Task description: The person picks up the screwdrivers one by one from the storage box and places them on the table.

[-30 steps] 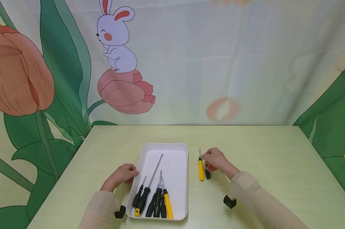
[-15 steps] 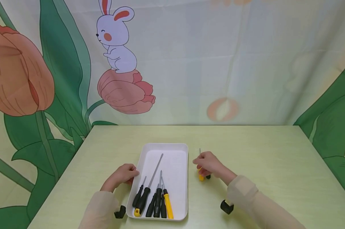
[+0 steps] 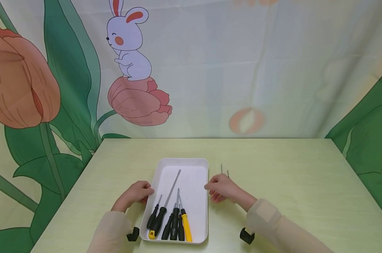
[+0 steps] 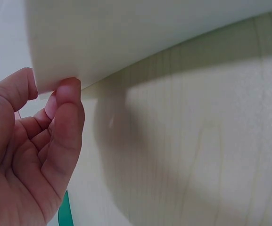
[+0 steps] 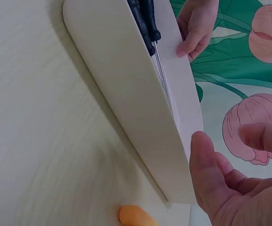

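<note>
The left hand [image 3: 135, 192] pinches the left rim of a white rectangular tray [image 3: 195, 189]; in the left wrist view, thumb and fingers [image 4: 66, 136] take the tray's edge [image 4: 103, 42] between them. Inside the tray lie several screwdrivers: black ones [image 3: 175, 225], a yellow one [image 3: 186, 226] and a larger black one with a yellow end [image 3: 159, 219]. My right hand [image 3: 224, 189] is beside the tray's right rim. Its thumb and fingers stand apart in the right wrist view. Two screwdriver shafts [image 3: 221, 168] show beyond this hand, which hides their handles.
The pale wooden table [image 3: 289, 175] extends to both sides. A printed curtain [image 3: 203, 70] with a rabbit and tulips hangs behind it. Black wrist mounts [image 3: 247, 236] sit below both wrists. An orange-yellow handle end [image 5: 136, 215] shows low in the right wrist view.
My right hand has moved left and slightly down, from over the two loose screwdrivers to the tray's right rim, covering their handles. The left hand and tray have stayed put.
</note>
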`<state>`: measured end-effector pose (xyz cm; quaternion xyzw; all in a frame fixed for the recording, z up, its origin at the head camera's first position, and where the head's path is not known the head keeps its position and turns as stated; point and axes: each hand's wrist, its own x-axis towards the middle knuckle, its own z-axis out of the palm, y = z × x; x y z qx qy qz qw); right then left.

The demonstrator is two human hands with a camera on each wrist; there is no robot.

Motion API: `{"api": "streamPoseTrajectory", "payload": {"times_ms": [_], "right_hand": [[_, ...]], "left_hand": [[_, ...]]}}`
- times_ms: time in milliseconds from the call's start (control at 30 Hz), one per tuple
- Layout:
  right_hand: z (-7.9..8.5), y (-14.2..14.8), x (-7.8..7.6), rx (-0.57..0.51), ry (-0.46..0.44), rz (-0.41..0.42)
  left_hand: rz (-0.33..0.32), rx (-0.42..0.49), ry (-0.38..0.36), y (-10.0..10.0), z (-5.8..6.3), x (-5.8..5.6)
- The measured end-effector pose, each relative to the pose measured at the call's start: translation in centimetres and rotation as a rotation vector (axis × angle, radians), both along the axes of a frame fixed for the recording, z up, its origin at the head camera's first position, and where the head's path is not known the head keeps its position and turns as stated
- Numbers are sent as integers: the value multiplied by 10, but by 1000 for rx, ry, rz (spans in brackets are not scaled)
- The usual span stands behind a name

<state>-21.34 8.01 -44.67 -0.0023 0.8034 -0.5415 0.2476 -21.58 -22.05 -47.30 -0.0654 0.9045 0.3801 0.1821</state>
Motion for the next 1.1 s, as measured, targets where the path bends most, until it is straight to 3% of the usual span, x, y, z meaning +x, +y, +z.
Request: {"api": "streamPoseTrajectory", "payload": {"times_ms": [500, 1100], "right_hand": [[-5, -18, 13, 7, -11, 102], [-7, -47, 30, -1, -57, 159]], "left_hand": [[-1, -13, -7, -1, -2, -2], [0, -13, -13, 0, -1, -2]]}}
